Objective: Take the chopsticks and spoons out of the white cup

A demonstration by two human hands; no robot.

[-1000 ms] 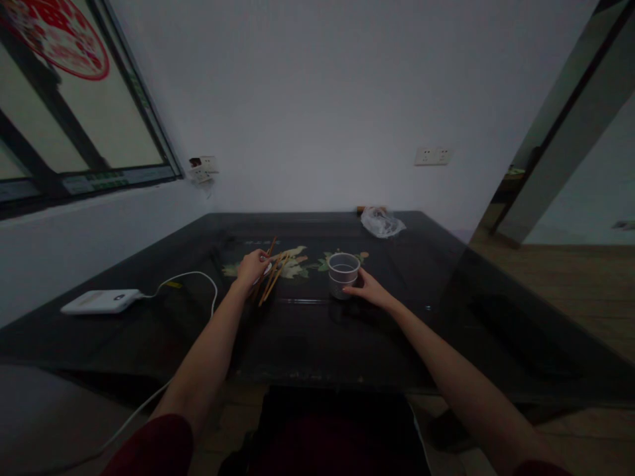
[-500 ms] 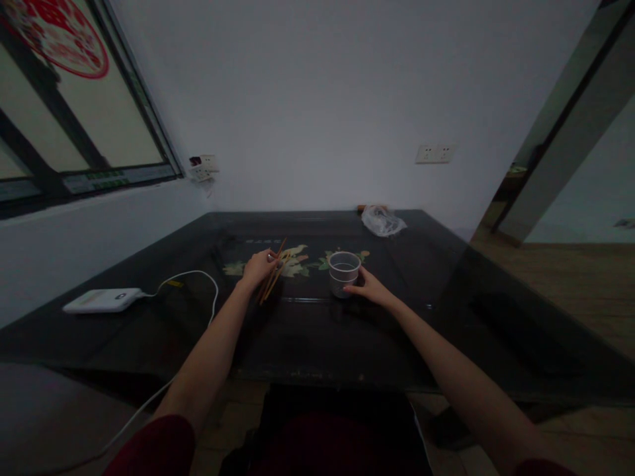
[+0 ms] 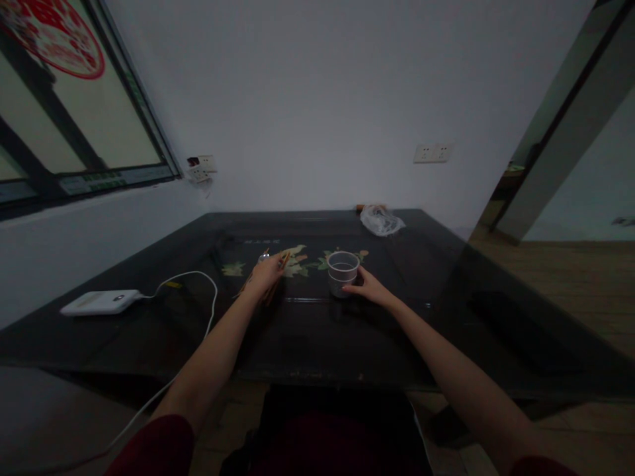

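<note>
My left hand [image 3: 266, 272] is closed around several wooden chopsticks [image 3: 286, 260], low over the left side of the table. Their tips show past the fingers, while the palm hides the middle. A shiny silver piece [image 3: 264, 257] shows at the far side of that hand; its kind is hard to make out. To the right, a clear plastic cup [image 3: 342, 274] stands upright with its mouth up. My right hand [image 3: 368, 288] grips the cup from its right side, the thumb across the near wall and the fingers behind.
The dark table [image 3: 317, 344] has a printed flower pattern under my hands. A white power bank [image 3: 102, 302] with a white cable [image 3: 214, 297] lies at left. Near the back wall is a crumpled plastic bag [image 3: 381, 221]. A dark flat object [image 3: 520, 330] lies at right.
My left hand has turned over the chopsticks, so they lie at a different angle and the silver piece shows more. My right hand and the cup stay in place.
</note>
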